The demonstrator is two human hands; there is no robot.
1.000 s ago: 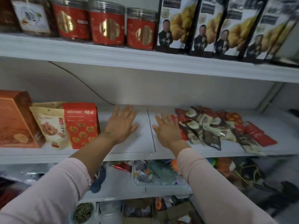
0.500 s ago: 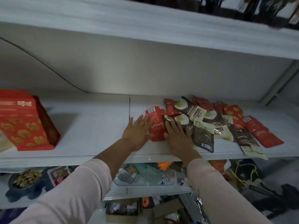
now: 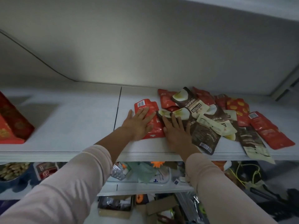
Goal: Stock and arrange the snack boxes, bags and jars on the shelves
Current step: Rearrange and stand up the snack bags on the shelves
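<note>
Head view: fingers straight, the left hand [image 3: 140, 122] presses flat on a red bag [image 3: 151, 105] and the right hand [image 3: 177, 133] on the loose pile [image 3: 210, 123] on the shelf [image 3: 72, 123], so a shove may tip the overhanging bag [image 3: 255, 147] off the edge.

The head view looks forward and down from close onto the white shelf [image 3: 72, 123].
</note>
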